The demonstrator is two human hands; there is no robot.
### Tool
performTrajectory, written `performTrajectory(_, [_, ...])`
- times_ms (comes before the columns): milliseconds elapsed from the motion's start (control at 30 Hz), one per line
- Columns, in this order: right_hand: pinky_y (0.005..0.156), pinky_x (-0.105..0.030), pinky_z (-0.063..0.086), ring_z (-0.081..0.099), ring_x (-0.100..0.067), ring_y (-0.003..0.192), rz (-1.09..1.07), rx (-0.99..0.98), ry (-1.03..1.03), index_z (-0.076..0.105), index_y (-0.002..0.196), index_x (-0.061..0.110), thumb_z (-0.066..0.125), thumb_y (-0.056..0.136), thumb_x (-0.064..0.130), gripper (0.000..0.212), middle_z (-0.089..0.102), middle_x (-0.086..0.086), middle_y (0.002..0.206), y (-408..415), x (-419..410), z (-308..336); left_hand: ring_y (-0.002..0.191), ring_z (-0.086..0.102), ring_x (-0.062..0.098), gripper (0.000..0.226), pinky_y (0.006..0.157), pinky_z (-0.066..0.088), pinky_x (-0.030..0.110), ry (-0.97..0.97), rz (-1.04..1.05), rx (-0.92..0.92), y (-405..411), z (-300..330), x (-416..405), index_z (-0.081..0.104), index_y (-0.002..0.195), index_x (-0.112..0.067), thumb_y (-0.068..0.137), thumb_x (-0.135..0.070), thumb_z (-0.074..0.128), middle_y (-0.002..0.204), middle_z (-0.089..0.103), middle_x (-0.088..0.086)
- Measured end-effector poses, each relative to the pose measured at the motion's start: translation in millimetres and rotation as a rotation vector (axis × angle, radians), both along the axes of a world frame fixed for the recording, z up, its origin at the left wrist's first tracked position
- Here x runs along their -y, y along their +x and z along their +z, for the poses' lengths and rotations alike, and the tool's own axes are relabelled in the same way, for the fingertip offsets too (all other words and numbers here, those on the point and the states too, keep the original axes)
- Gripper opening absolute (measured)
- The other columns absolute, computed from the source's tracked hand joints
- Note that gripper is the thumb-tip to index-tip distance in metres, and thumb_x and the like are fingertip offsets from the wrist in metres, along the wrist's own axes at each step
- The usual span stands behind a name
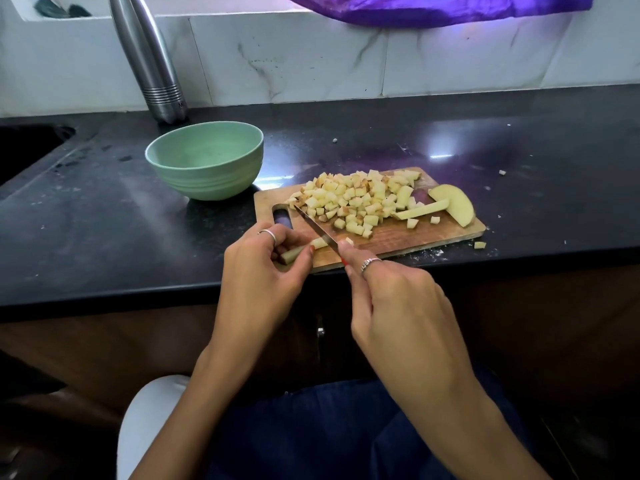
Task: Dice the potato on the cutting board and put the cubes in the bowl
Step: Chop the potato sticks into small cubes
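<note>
Black stone countertop (104, 216) takes up most of the view, glossy and speckled with bits of starch and crumbs, with white marble-look tiles (311, 60) on the wall behind it. A purple cloth (433, 8) hangs at the far top edge. Far left there's a brushed steel bottle (152, 60) with a ribbed band near the base, leaning in the wide-angle view.

The wooden cutting board (415, 233) sits at the near edge of the counter, rectangular with a handle slot at its left end. Just beside its far left corner is a mint green bowl (204, 159), smooth, ridged low on the outside, nothing visible inside it.

On the board, a big heap of potato cubes (349, 199) covers the middle, pale yellow with some browned faces. To the right of the heap lies a curved potato slab (457, 204) with a long potato stick (422, 209) lying partly across it. A few stray cubes sit on the counter off the right end.

Left hand (256, 275) has its fingers curled down, pinching a potato strip (298, 251) against the near left part of the board, ring on one finger. Right hand (391, 296) is wrapped around the handle of a small knife (317, 230), index finger stretched along the top, also a ring. The thin blade angles far-left, crossing the free end of the strip, with one cut cube right by the fingertip.

Near bottom there's blue clothing (329, 427) and something white and rounded (149, 417), can't tell what.
</note>
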State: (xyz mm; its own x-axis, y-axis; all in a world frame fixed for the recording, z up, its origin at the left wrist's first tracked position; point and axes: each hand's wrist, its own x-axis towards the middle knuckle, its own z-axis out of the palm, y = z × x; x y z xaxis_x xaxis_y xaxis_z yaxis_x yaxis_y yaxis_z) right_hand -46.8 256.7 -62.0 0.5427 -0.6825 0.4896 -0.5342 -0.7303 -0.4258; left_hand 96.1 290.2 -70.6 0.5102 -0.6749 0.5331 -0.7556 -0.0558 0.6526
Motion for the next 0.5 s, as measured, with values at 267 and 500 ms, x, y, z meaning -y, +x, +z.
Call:
performTrajectory(267, [0.037, -0.035, 0.048, 0.053, -0.012, 0.043, 0.002, -0.036, 0.024, 0.063, 0.121, 0.021, 0.063, 0.087, 0.016, 0.035, 0.060, 0.007, 0.060, -29, -5, -2, 0.072, 0.053, -0.010, 0.004, 0.065, 0.036, 0.001, -0.007, 0.009, -0.005, 0, -1, 1, 0.072, 0.084, -0.010, 0.080, -0.012, 0.072, 0.077, 0.055, -0.017])
performTrajectory(500, [0.046, -0.037, 0.051, 0.058, -0.018, 0.053, 0.017, 0.060, 0.009, 0.061, 0.124, 0.018, 0.057, 0.091, 0.017, 0.033, 0.065, 0.001, 0.069, -11, 3, 4, 0.072, 0.054, -0.010, 0.005, 0.064, 0.035, 0.000, -0.010, 0.005, 0.006, 0, -1, -1, 0.074, 0.085, -0.013, 0.080, -0.012, 0.074, 0.078, 0.056, -0.018])
